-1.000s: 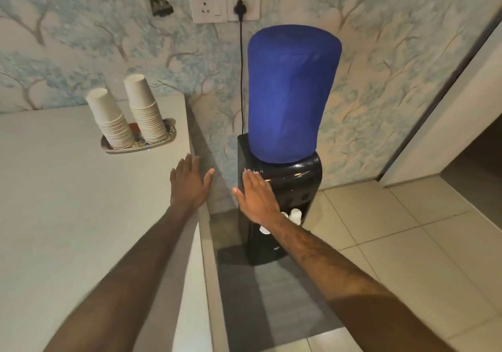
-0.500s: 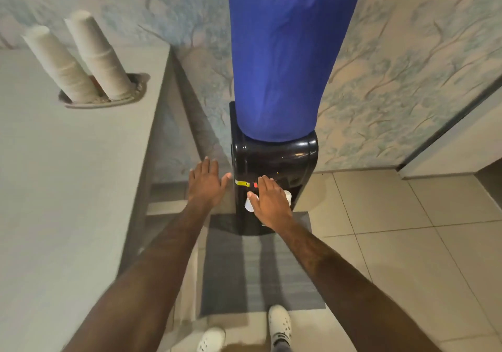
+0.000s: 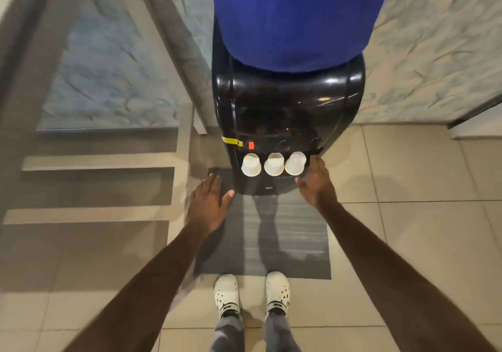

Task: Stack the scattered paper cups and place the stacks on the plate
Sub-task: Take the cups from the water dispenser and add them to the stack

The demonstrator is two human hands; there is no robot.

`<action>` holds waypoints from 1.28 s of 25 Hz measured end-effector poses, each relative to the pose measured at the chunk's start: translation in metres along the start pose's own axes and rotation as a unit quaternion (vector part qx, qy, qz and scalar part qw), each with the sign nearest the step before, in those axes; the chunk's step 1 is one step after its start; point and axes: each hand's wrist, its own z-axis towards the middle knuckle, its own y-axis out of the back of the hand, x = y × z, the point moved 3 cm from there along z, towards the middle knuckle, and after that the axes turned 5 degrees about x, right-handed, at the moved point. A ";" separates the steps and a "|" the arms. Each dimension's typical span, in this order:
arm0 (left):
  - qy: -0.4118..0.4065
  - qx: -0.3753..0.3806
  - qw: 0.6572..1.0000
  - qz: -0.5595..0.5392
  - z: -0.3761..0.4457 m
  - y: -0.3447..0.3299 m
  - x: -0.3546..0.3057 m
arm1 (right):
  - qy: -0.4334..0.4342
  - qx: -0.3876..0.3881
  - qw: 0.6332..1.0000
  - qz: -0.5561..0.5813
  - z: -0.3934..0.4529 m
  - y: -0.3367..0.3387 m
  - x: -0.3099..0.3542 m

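**Three cups left at the dispenser**

Beige floor tiles (image 3: 407, 243) fill the lower frame, with patterned wallpaper (image 3: 114, 61) at upper left. At centre stands a black water dispenser (image 3: 288, 102) under a blue bottle cover (image 3: 293, 12), with a grey mat (image 3: 285, 237) at its foot. Bottom centre, a person's white clogs (image 3: 226, 292) stand at the mat's near edge.

Both hands are empty, fingers straight and spread. The left hand (image 3: 210, 206) hovers left of the dispenser's base; the right hand (image 3: 315, 184) is just beside the rightmost cup, fingertips near the tray's right end.

Three white paper cups (image 3: 274, 163) sit upside down in a row under the taps, at mid-frame, close enough to touch or nearly so. They look plain, light and alike.

Judging from this, the step is collecting these stragglers. Next, one cup probably needs a light pinch, then nesting onto its neighbours without crushing them. Neither the plate nor any stack is in view.
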 end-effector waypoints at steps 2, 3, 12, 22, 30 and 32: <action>-0.006 0.000 1.000 -0.010 0.014 -0.022 0.009 | 0.001 0.000 1.000 0.003 0.025 -0.022 -0.013; -0.010 -0.007 1.000 -0.013 0.012 -0.021 0.008 | 0.001 -0.006 1.000 0.004 0.028 -0.021 -0.013; 0.002 -0.033 0.998 -0.057 0.014 -0.048 0.014 | 0.004 -0.044 0.999 -0.017 0.065 -0.042 -0.019; 0.048 0.053 0.992 -0.102 0.009 -0.064 0.030 | 0.079 -0.204 0.971 0.096 0.023 -0.029 -0.004; 0.077 0.061 0.984 -0.152 0.009 -0.078 0.029 | 0.071 -0.113 0.991 -0.011 0.044 -0.063 0.023; 0.061 0.050 0.985 -0.156 0.017 -0.081 0.020 | 0.065 -0.090 0.993 -0.034 0.052 -0.074 0.021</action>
